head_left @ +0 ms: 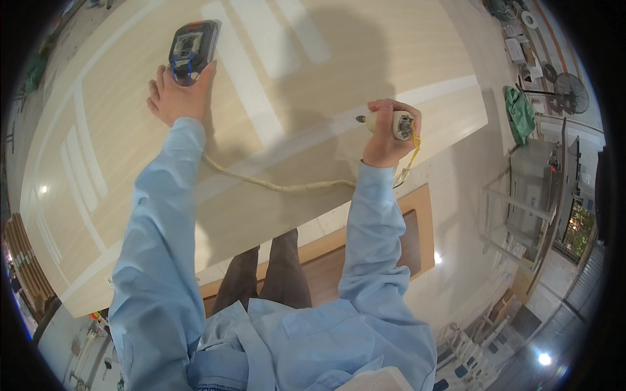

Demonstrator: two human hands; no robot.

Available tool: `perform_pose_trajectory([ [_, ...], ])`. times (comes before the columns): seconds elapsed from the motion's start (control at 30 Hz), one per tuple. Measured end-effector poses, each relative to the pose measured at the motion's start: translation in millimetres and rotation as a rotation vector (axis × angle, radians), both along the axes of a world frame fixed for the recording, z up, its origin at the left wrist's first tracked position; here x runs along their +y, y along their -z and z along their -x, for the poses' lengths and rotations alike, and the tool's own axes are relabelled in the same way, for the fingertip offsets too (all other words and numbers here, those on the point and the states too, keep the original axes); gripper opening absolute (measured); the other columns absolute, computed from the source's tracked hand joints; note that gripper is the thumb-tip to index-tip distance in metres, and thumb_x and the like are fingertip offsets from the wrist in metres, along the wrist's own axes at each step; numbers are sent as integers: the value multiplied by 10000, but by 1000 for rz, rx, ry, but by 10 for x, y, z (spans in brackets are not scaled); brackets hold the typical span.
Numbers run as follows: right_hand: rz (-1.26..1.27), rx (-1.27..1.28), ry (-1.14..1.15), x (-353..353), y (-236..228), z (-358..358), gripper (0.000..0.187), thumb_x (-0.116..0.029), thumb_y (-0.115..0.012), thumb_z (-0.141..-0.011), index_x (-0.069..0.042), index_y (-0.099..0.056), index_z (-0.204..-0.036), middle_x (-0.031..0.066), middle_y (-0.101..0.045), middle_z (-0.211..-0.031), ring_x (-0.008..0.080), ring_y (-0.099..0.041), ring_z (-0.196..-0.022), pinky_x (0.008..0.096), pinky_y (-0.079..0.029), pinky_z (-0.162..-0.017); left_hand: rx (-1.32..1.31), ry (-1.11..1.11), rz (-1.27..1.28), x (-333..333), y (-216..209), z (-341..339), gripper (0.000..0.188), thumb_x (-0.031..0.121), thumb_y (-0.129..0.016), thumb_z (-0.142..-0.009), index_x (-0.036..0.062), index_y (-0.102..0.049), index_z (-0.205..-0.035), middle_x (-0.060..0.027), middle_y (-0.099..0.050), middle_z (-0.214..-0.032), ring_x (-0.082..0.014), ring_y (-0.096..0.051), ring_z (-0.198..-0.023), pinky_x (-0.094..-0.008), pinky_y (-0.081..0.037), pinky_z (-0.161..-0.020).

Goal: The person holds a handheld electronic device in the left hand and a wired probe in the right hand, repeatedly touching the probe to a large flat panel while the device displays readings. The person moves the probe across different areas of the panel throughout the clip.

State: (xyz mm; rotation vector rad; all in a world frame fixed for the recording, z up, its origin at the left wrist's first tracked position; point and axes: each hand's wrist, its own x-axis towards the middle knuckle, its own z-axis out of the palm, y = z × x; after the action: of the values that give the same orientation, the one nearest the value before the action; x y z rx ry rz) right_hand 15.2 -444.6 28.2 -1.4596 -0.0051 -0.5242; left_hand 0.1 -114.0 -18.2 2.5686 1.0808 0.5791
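My left hand (179, 98) grips the near end of a black battery pack (194, 44) with a red mark, tape and blue wires on it; fingers sit on one side, the thumb on the other. The pack is over a large pale board (91, 140) with white stripes. My right hand (386, 146) is wrapped round a small cream, tape-bound cylindrical tool (375, 122), held above the board near its right side. A dark tip points left, and a yellow wire (415, 153) hangs from the other end. A cream wrapped cable (280, 188) runs between my two wrists.
Beyond the board's near edge lies a brown framed panel (422, 228) by my legs. At the right stand a green bag (520, 116), a fan (570, 93) and a pale metal frame (515, 202). Stacked brown boards (27, 257) are at the far left.
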Motion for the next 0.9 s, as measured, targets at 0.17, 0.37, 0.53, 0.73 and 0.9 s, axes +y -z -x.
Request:
perform_pose_trajectory([
  [0.17,46,66,-35,58,56,-63,151,34,-692,-911,4,-567,-990,120,-700,-867,184,-704,-793,307,-587,-750,-1,-9,21,-88,-18,-84,1102,823,-683,-724,49,-496,-1487,-77,-423,-1620,-312,-240,-1558,-485,-115,-1281],
  [0.37,52,58,72,-86,-93,-10,105,-37,-652,-931,13,-571,-976,154,-711,-858,213,-695,-800,354,-574,-790,6,-14,19,-50,-19,-110,1112,821,-690,-722,46,-488,-1493,-73,-431,-1615,-307,-252,-1555,-474,-118,-1281],
  [0.53,-8,79,48,-89,-19,-123,168,32,-697,-898,3,-562,-994,122,-696,-860,190,-699,-800,323,-583,-750,4,-18,12,-64,-28,-107,1109,818,-691,-727,43,-487,-1494,-78,-438,-1609,-313,-267,-1548,-473,-132,-1276],
  [0.73,-15,63,41,-148,-22,-98,163,34,-699,-895,2,-564,-982,123,-695,-881,184,-694,-792,323,-583,-747,10,-13,-26,-47,-27,-103,1106,824,-690,-727,42,-500,-1485,-77,-459,-1594,-320,-290,-1536,-477,-156,-1266],
  [0.9,2,39,24,-196,-67,-78,163,45,-697,-895,2,-565,-979,125,-695,-871,179,-693,-785,314,-582,-741,-21,-13,-39,-41,36,-111,1108,828,-695,-723,47,-506,-1486,-74,-477,-1582,-317,-310,-1529,-481,-171,-1262],
])
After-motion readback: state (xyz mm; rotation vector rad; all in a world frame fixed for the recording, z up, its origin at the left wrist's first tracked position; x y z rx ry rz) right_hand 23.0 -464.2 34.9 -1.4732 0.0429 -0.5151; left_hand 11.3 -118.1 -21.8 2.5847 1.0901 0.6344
